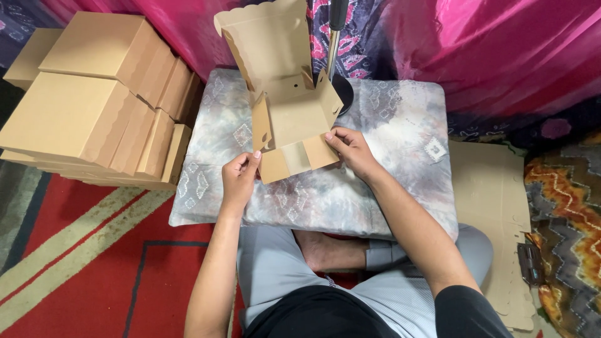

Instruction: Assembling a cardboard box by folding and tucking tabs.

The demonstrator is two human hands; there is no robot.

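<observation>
A brown cardboard box (294,116), half folded, rests on a pale patterned cushion (388,131). Its scalloped lid stands up at the back and its side walls are raised. My left hand (241,178) pinches the front left corner flap of the box. At the front right corner, my right hand (352,150) grips the front flap with thumb and fingers. Both hands are closed on the cardboard.
Several finished brown boxes (94,100) are stacked at the left on a red striped rug (87,263). Flat unfolded cardboard sheets (494,213) lie at the right. A black stand pole (337,37) rises behind the box. Pink cloth (501,50) hangs at the back.
</observation>
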